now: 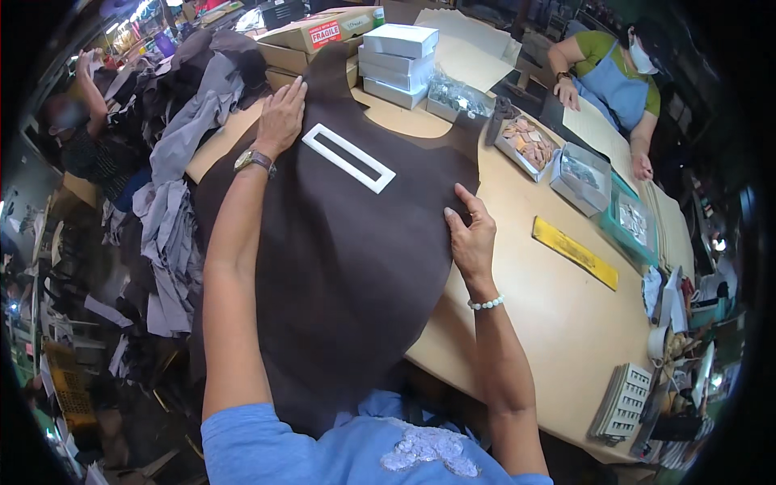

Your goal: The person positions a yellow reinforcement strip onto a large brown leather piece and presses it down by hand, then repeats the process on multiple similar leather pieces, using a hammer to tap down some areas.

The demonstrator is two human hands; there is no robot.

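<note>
Head view: a dark brown sheet (356,242) lies over the left part of the counter (525,339), its lower portion hanging past the near edge in front of the wearer. At the near right end of the counter is a stack of pale slotted plates (621,402).

The right hand (475,242) is at the right edge of the sheet. Its thumb and index finger are parted at the tips; whether they grip the edge cannot be told. To the right of this hand, a yellow bar (575,253) lies diagonally on the counter.

A white rectangular frame (382,179) with a long slot rests on the upper part of the sheet, between the hands. The left hand (280,117) lies on the sheet, left of the frame, with its fingers extended and close together.

Beyond, at right, are a green tray (608,217), an open white box (584,187) and a carton of tan pieces (529,144). White boxes (398,65) are stacked at the far side, beside cardboard boxes (287,39). A co-worker in a blue apron (594,77) is at the far right.
</note>
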